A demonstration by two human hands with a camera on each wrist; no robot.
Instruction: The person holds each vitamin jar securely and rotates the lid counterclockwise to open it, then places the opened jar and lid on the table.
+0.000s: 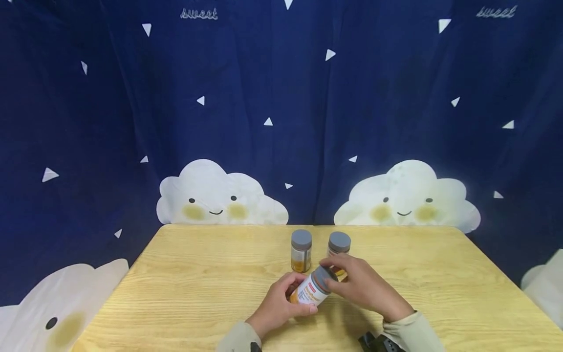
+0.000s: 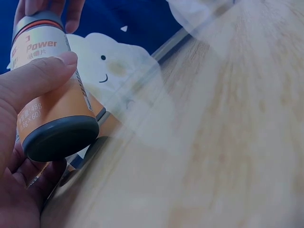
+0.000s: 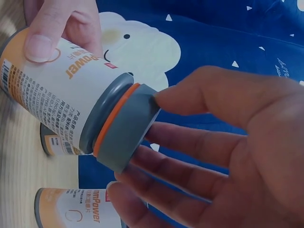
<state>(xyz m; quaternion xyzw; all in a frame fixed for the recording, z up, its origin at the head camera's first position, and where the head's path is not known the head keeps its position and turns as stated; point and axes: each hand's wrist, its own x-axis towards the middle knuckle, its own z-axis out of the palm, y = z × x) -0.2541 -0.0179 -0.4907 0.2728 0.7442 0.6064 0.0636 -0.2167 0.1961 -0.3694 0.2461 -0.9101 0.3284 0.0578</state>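
Sleeves [image 1: 239,338] are running out of the head view at its lower edge, where a black device [image 1: 379,343] by the right cuff is also being cut off. Our left hand [image 1: 280,305] is gripping a tilted bottle [image 1: 310,292] around its body, the thumb covering some of the print. Our right hand [image 1: 364,284] is pinching the gray lid [image 1: 324,279] between thumb and fingers, hiding part of its rim. That lid end is pointing up and to the right; we are failing to tell whether the base is touching the counter [image 1: 206,283], or whether the lid is sitting loose. Just beyond, two similar bottles are standing upright: the left bottle [image 1: 301,252] is showing almost whole, while our right hand is blocking the lower part of the right bottle [image 1: 339,242]. Farther back, a dark blue curtain [image 1: 290,88] is hanging, and the counter's far edge is cutting across the undersides of two smiling clouds [image 1: 211,188].
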